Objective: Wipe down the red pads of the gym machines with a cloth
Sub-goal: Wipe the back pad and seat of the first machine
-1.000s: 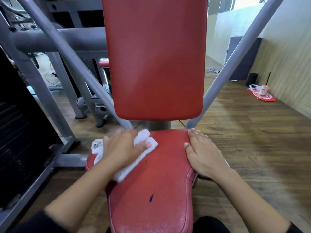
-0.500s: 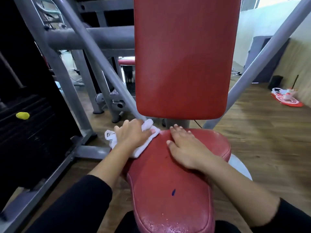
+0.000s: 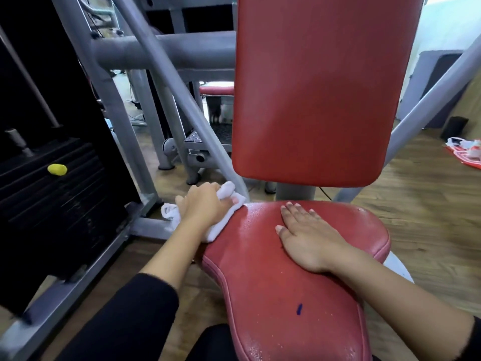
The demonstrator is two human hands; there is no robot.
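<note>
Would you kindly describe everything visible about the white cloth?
The white cloth looks like soft terry fabric, bunched and crumpled. It lies on the back left corner of the red seat pad, partly hanging over the edge. The left hand presses on it, covering its middle; folds stick out past the fingers and behind the wrist. The right hand does not touch it.

Seat pad [image 3: 273, 282]: red vinyl with paler pink piping at the edge and one small dark blue mark [image 3: 299, 309]; back pad [image 3: 317, 87]: the same red, plain. Cloth [image 3: 221, 225]: white; machine frame [image 3: 166, 50]: matt grey; weight stack [image 3: 59, 194]: black with a yellow selector pin [image 3: 57, 169]. Floor [image 3: 429, 204]: brown wood-grain planks; sleeves [image 3: 125, 321]: black.
</note>
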